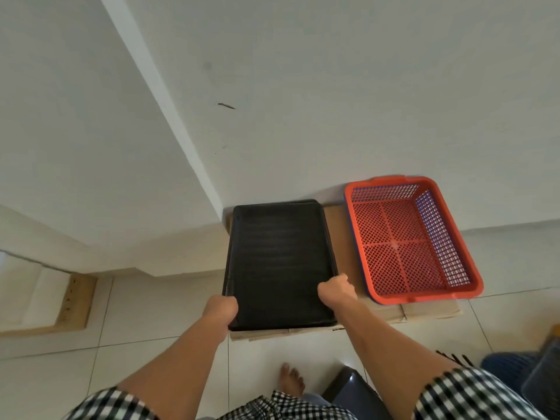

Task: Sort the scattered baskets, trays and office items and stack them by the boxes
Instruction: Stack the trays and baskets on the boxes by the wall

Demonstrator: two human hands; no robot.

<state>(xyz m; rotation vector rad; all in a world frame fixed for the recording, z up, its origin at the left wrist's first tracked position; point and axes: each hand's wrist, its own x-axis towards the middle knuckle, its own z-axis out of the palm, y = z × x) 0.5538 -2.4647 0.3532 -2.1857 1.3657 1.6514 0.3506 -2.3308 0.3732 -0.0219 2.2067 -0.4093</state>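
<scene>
On flattened cardboard [336,231], left grip [220,307] and right grip [336,289] clamp the black tray [278,262]; red basket [424,294] sits at its 3 o'clock.

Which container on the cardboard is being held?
The shallow black plastic tray: left hand and right hand hold its near end. The red mesh basket sits untouched beside it.

You have a narrow strip of cardboard [338,228] between the black tray [278,256] and the red basket [406,241]; the wall [303,116] blocks both at the back, while open floor tile [151,313] lies to your left
</scene>
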